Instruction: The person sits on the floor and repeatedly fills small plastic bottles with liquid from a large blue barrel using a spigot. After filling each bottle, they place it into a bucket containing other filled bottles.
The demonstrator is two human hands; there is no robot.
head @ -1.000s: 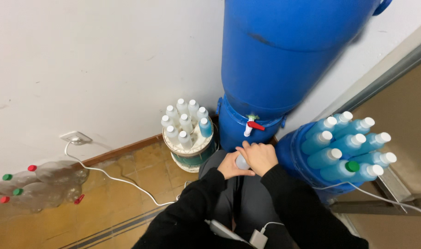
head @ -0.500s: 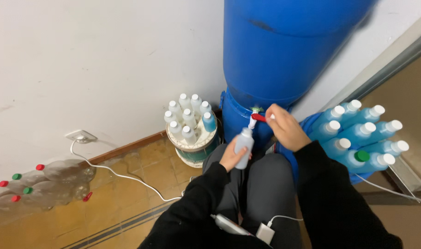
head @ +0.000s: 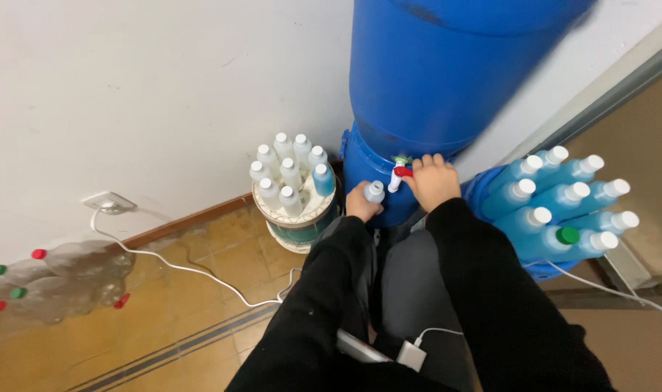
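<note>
My left hand [head: 360, 205] grips a small clear bottle [head: 374, 192] and holds it upright just under the tap [head: 399, 174] of a big blue barrel [head: 447, 80]. My right hand [head: 432, 180] rests on the tap's red lever, fingers curled around it. The tap is white with a red handle and sits low on the barrel's front. Both arms wear black sleeves.
A round bucket [head: 296, 210] packed with several white-capped bottles stands left of the barrel. A blue crate [head: 556, 210] of blue-filled capped bottles lies to the right. A white cable [head: 178, 265] runs from a wall socket [head: 107, 202] across the tiled floor. A phone and power bank [head: 389, 352] lie on my lap.
My hands have gone from my lap up to the barrel. The left one raised the bottle under the tap and the right one closed on the red lever.
</note>
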